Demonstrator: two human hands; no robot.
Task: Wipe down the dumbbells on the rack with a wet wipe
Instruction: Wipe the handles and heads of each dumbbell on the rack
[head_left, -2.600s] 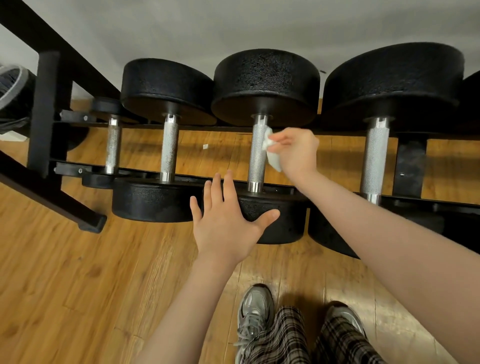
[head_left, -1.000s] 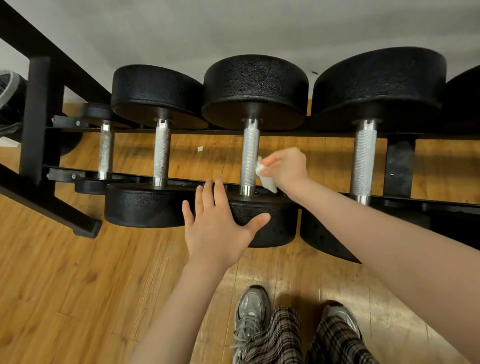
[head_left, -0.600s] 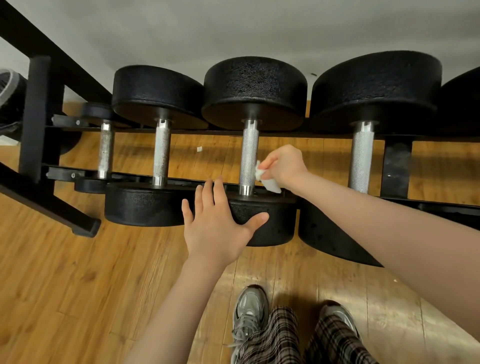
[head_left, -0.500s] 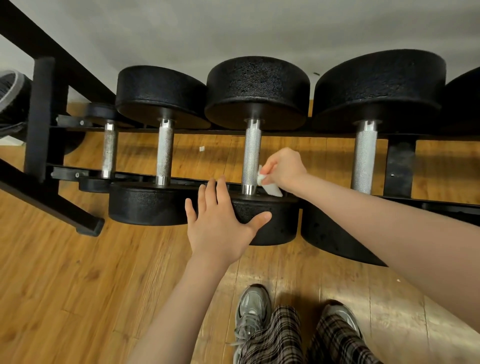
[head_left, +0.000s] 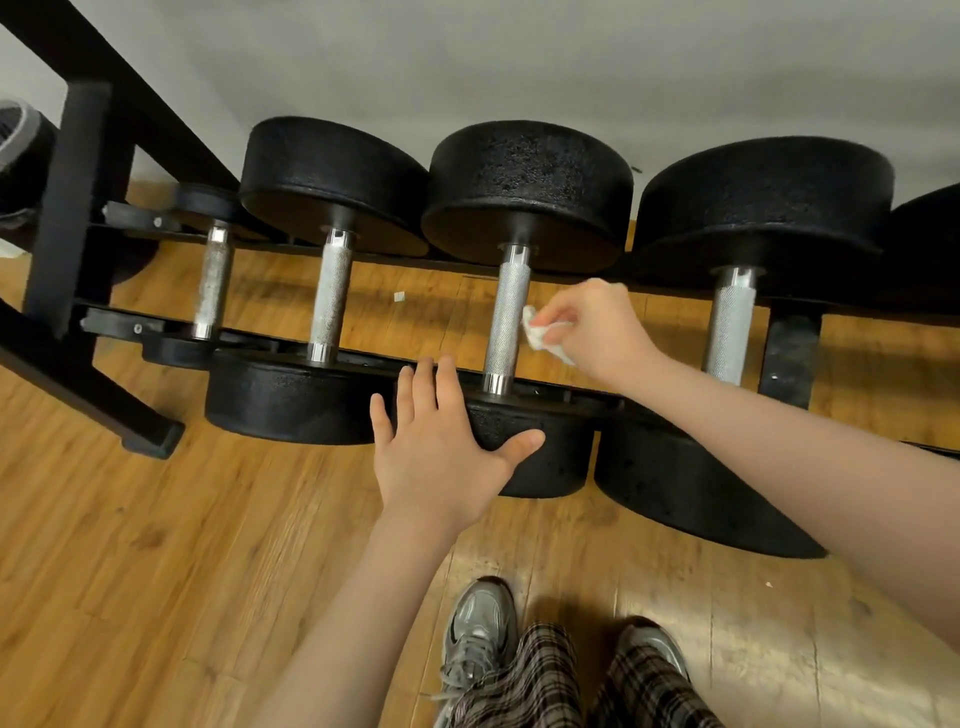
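Note:
Several black dumbbells with knurled steel handles lie across a low black rack (head_left: 67, 208). My right hand (head_left: 597, 327) pinches a crumpled white wet wipe (head_left: 540, 335) just right of the middle dumbbell's handle (head_left: 506, 322); whether the wipe touches the steel I cannot tell. My left hand (head_left: 441, 447) lies flat with spread fingers on that dumbbell's near black head (head_left: 545, 452). Another dumbbell handle (head_left: 330, 299) is to the left, and one (head_left: 730, 322) to the right.
The rack's black leg (head_left: 150, 431) juts out onto the wooden floor at the left. My two grey shoes (head_left: 480, 629) and plaid trousers stand just in front of the rack. A grey wall rises behind the dumbbells. A small white scrap (head_left: 399, 296) lies under the rack.
My right hand with the wipe slid down the middle handle toward its near end, then came back up to mid-handle and a little to the right. My left hand stayed on the near head.

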